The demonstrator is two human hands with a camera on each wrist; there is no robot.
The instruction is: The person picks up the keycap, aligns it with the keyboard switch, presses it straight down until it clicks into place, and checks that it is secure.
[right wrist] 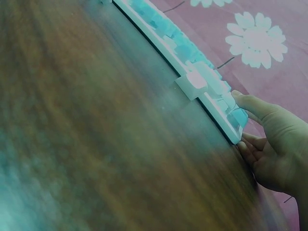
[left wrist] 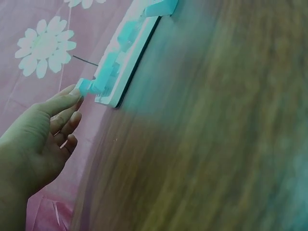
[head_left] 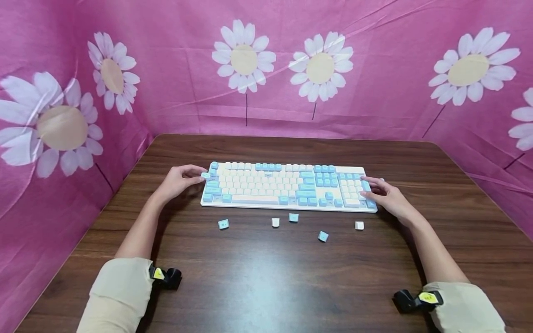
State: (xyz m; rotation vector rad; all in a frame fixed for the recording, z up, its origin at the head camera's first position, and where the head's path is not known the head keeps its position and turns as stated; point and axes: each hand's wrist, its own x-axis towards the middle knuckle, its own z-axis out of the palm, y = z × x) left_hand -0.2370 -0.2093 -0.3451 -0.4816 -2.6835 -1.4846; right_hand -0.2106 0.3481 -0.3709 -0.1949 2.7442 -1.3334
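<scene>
A white and light-blue keyboard (head_left: pixel 258 199) lies on the brown table, with several bare switch spots among its keys. At its left end my left hand (head_left: pixel 176 184) pinches a light-blue keycap (head_left: pixel 206 175) between thumb and fingertips. The left wrist view has this keycap (left wrist: pixel 84 87) right at the keyboard's end, beside the blue keys. My right hand (head_left: pixel 390 198) holds the keyboard's right end, with the thumb over the number-pad keys. From the right wrist view, the other fingers of that hand (right wrist: pixel 281 144) curl against the end of the case.
Loose keycaps lie on the table in front of the keyboard: a blue one (head_left: pixel 223 224) at left, a white one (head_left: pixel 275 222) and two blue ones (head_left: pixel 293 217) (head_left: pixel 323 236) around the middle, and a white one (head_left: pixel 359 225) at right. Pink flowered cloth (head_left: pixel 175 83) hangs behind.
</scene>
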